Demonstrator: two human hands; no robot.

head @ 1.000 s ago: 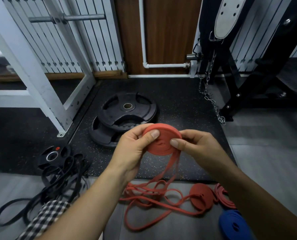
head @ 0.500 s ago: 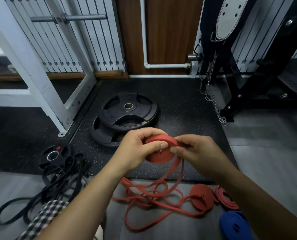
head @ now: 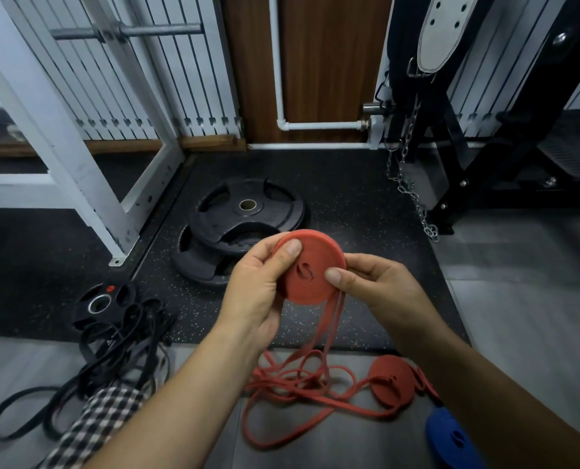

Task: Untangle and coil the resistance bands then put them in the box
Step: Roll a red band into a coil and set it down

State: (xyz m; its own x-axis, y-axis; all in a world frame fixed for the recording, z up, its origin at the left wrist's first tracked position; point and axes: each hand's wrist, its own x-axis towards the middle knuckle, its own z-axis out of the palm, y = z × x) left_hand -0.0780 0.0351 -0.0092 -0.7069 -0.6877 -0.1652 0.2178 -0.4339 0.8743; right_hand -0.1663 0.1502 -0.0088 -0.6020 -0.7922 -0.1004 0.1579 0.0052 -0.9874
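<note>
Red band coil (head: 310,269) pinched between left hand (head: 253,289) and right hand (head: 376,286); loose tail hangs to floor (head: 518,316).

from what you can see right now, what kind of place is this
Most likely a gym or home workout room: stacked black weight plates lie on a speckled rubber mat, and a lifting belt and chain hang by a black rack.
</note>
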